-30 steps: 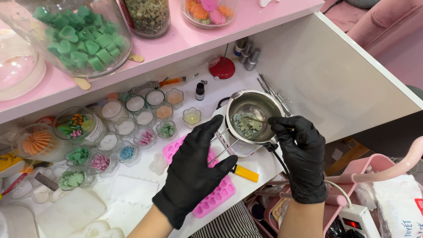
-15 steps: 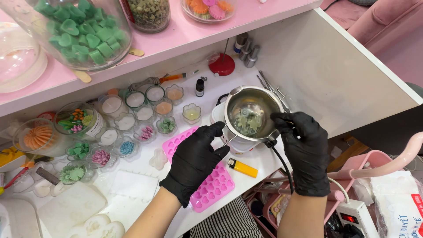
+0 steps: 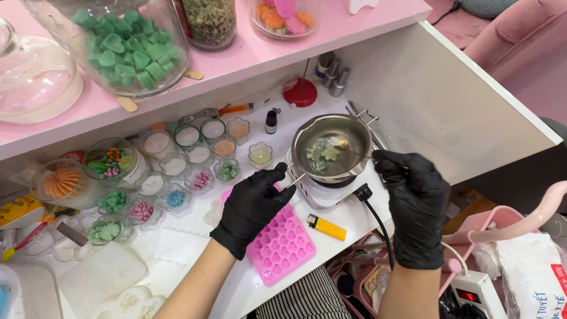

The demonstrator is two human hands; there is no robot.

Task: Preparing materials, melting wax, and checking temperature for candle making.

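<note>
The right hand [image 3: 416, 198], black-gloved at centre right of the frame, pinches a thin rod [image 3: 354, 155] that reaches into the small metal melting pot [image 3: 331, 146]. The left hand [image 3: 254, 204], also gloved, sits at centre with fingers curled loosely; it touches the pot's slim handle [image 3: 293, 179], though I cannot tell whether it really grips it. The pot sits on a white electric warmer [image 3: 331, 192] on the counter [image 3: 195, 248], with pale green shapes [image 3: 322, 153] softening inside. This looks like the melting and stirring stage; steadying the pot and keeping the rod moving seems called for. Just below lie a pink heart mould [image 3: 283, 245] and a yellow lighter [image 3: 326, 227].
</note>
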